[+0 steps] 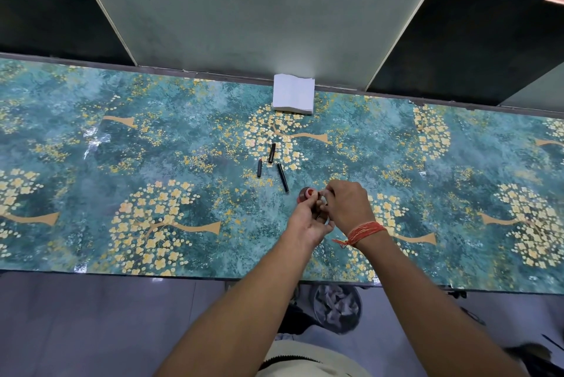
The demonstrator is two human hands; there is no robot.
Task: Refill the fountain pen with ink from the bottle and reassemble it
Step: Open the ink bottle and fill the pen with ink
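Note:
Three black fountain pen parts lie apart on the table: a short cap (271,153), a small piece with a reddish tip (259,167) and a longer slim barrel (282,177). Just below them is the small ink bottle (305,194), dark with a red top. The fingertips of my left hand (306,222) are closed against it. My right hand (348,205) presses in from the right with its fingers curled and pinched close to the bottle. Whatever sits between the two hands is mostly hidden.
A white stack of folded tissues (293,98) stands at the table's far edge against a pale panel. The table (152,163) wears a glossy teal floral cover. Below its near edge, a bin (337,306) with crumpled paper stands on the floor.

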